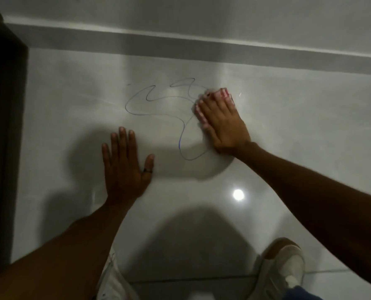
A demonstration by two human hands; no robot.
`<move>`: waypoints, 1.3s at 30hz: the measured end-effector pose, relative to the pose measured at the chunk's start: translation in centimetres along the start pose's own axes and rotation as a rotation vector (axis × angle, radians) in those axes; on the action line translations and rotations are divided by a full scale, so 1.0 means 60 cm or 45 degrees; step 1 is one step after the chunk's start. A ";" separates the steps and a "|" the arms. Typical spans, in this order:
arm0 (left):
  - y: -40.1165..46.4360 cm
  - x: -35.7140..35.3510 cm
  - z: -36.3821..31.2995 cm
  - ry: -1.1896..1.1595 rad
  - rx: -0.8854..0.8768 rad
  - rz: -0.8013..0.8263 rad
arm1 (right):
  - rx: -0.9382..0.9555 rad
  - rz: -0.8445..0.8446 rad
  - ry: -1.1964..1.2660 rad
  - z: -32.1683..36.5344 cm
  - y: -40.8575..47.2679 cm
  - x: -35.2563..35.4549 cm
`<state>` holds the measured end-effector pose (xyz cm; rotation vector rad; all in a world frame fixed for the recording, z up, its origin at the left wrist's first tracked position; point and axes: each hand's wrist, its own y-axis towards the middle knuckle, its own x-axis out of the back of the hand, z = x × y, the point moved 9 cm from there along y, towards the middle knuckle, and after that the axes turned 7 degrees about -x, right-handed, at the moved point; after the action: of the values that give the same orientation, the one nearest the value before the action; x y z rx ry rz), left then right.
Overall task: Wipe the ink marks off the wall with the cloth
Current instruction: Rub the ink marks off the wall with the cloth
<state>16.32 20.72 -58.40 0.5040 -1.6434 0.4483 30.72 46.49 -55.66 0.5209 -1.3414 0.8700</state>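
A looping blue ink mark [158, 113] runs across the glossy white wall [288, 126]. My right hand [221, 122] presses a red-and-white cloth [222, 93] flat against the wall at the mark's right end; only the cloth's edges show past the fingers. My left hand [124, 167] lies flat on the wall below and left of the ink, fingers spread, a dark ring on the thumb, holding nothing.
A dark door frame [5, 126] borders the wall on the left. A grey band [202, 50] crosses the wall above the ink. A bright light reflection [238, 194] sits on the wall. My white shoes [286, 269] stand on the floor at the bottom.
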 end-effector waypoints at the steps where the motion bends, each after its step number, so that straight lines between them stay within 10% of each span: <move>1: -0.001 0.001 0.002 -0.009 0.009 0.003 | -0.051 0.006 -0.001 -0.002 0.004 0.004; 25: -0.001 0.003 -0.002 0.011 0.010 0.031 | -0.079 0.051 0.012 0.202 0.170 -0.013; 39: 0.002 0.011 0.001 -0.031 0.010 0.028 | 0.533 0.112 -0.142 0.348 0.105 -0.043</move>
<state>16.12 20.76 -57.76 0.4992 -1.6724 0.4666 12.93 33.63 -55.22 0.8486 -1.2925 1.2195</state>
